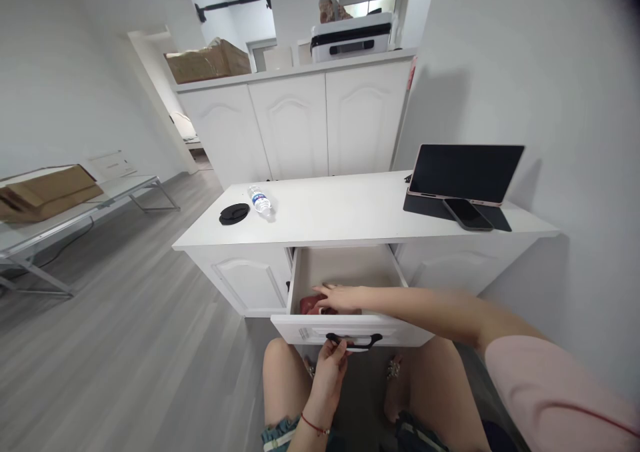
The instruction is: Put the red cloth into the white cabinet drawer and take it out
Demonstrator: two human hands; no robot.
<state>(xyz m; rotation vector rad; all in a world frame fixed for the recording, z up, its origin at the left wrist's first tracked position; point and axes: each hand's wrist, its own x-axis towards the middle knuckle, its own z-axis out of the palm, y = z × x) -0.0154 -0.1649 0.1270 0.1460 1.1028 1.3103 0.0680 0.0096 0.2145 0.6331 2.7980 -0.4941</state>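
Observation:
A white drawer [305,275] stands pulled out from the low white cabinet [340,215] in front of me. My left hand [330,365] is closed around the black drawer handle [373,340] on the drawer front. My right hand [337,297] reaches into the drawer from the right, fingers stretched flat over a dark red object [311,305] lying at the drawer's front left. Most of that red object is hidden by the hand and the drawer front.
On the cabinet top lie a water bottle [261,203] on its side, a black round lid [234,213], a propped tablet [465,172] and a phone [467,213]. Tall white cupboards [295,125] stand behind. A low glass table [75,212] with cardboard sits left. My knees are below the drawer.

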